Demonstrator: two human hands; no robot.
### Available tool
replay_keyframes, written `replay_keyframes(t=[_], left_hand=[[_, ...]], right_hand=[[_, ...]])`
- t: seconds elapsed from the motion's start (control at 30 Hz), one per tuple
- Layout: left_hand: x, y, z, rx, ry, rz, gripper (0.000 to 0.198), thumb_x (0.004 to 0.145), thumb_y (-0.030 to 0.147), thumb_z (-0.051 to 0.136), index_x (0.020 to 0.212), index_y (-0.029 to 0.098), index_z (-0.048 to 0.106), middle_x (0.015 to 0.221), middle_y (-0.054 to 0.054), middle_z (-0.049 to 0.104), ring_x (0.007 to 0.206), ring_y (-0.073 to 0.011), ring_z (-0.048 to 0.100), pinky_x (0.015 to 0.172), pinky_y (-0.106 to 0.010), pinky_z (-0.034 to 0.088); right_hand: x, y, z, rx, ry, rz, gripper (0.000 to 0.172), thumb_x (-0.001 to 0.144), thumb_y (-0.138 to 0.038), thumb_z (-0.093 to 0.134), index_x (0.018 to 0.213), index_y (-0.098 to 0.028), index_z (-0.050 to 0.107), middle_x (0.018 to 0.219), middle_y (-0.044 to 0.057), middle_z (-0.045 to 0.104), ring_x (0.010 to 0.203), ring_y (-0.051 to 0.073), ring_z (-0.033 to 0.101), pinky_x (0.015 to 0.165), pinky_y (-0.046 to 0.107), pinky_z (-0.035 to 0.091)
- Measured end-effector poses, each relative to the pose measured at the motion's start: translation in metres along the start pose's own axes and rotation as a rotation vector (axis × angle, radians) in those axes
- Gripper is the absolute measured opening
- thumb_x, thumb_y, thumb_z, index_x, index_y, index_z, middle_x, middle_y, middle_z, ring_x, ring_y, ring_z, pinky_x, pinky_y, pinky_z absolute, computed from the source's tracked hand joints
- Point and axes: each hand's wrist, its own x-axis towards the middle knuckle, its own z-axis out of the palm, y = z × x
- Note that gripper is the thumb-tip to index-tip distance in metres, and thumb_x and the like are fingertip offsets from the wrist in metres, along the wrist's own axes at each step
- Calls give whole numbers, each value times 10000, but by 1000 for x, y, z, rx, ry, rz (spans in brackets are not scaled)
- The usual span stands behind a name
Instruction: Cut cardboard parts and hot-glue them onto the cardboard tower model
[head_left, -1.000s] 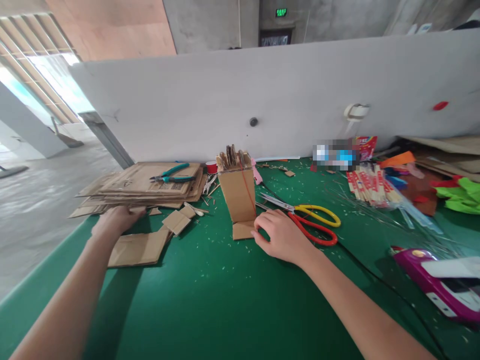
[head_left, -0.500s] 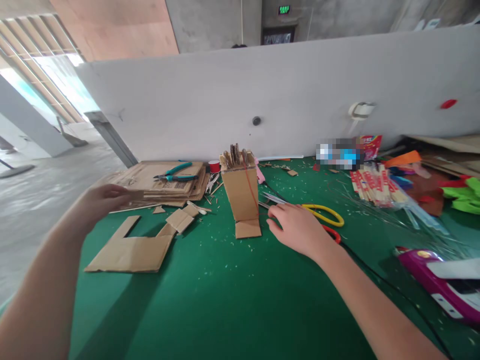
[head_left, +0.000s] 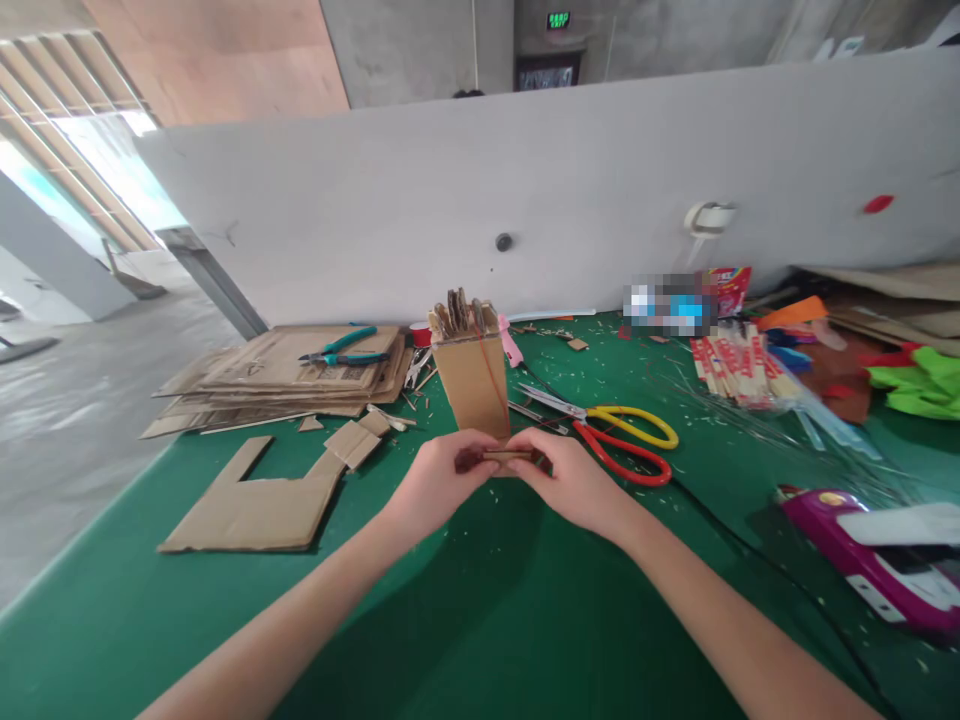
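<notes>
Your left hand [head_left: 442, 480] and right hand [head_left: 570, 475] meet just below the frame's centre, thumbs and fingers closed, pinching a small cardboard piece [head_left: 508, 455] between them. It sits at the foot of the upright cardboard box [head_left: 474, 385]; you can't tell whether the two touch. Cardboard strips [head_left: 454, 312] stand packed in the box's open top, poking above its rim; how deep they go is hidden. Right of centre, scissors [head_left: 622, 442] lie open; beyond them, toward the right edge, clear plastic wraps red-and-white packeted sticks [head_left: 735, 370].
</notes>
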Motion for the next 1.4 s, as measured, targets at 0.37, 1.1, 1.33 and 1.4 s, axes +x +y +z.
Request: replay_keyframes(t=[0.37, 1.1, 1.33, 1.4], left_hand=[[-13, -15, 2, 896, -45, 232, 238, 909, 231, 409, 1029, 233, 614, 1114, -51, 608, 917, -214, 551, 770, -360, 468], [-12, -16, 5, 1055, -64, 292, 167, 904, 162, 423, 935, 206, 581, 1018, -20, 667, 870, -220, 578, 694, -373, 367], [-10, -20, 6, 978, -36, 247, 217, 942, 208, 365, 953, 207, 582, 1013, -15, 675, 913, -216, 575, 695, -351, 377], [-9, -21, 6, 968, -27, 242, 207, 941, 214, 375, 959, 212, 581, 1019, -8, 676, 923, -213, 575, 697, -346, 377]], right_hand=[[6, 26, 8, -422, 245, 157, 87, 805, -231, 530, 743, -220, 469, 656, 19, 616, 607, 177, 598, 551, 269, 398], [9, 16, 10, -178, 32, 151, 298, 772, -185, 640, 1067, -177, 603, 936, 83, 700, 748, 174, 660, 693, 313, 516], [9, 23, 8, -89, 19, 218, 340, 762, -181, 646, 1096, -160, 586, 978, 89, 698, 762, 157, 661, 711, 296, 526], [10, 23, 8, -80, 10, 218, 307, 765, -186, 643, 1067, -160, 599, 965, 84, 701, 761, 155, 661, 707, 289, 524]])
